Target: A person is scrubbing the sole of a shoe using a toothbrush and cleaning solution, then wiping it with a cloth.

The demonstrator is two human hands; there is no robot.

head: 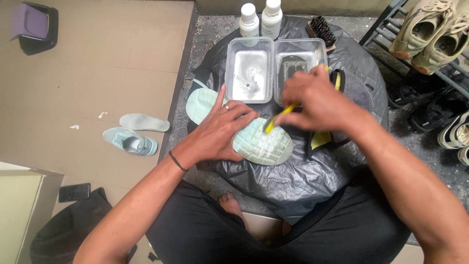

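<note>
Knees frame a black plastic sheet (pixel 293 181). Left hand (pixel 220 129) lies spread flat on the upturned mint shoe (pixel 244 137), pinning it sole-up. Right hand (pixel 317 105) pinches a yellow brush (pixel 276 120), bristles against the sole.

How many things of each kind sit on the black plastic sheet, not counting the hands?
White bottles: 2
Clear tubs: 2
Brushes: 2
Pale green shoe: 1
Grey cloth: 1
Total: 8

Left hand (pixel 222 128) steadies upturned shoe (pixel 254 142); right hand (pixel 312 102) holds yellow brush (pixel 279 119).
</note>
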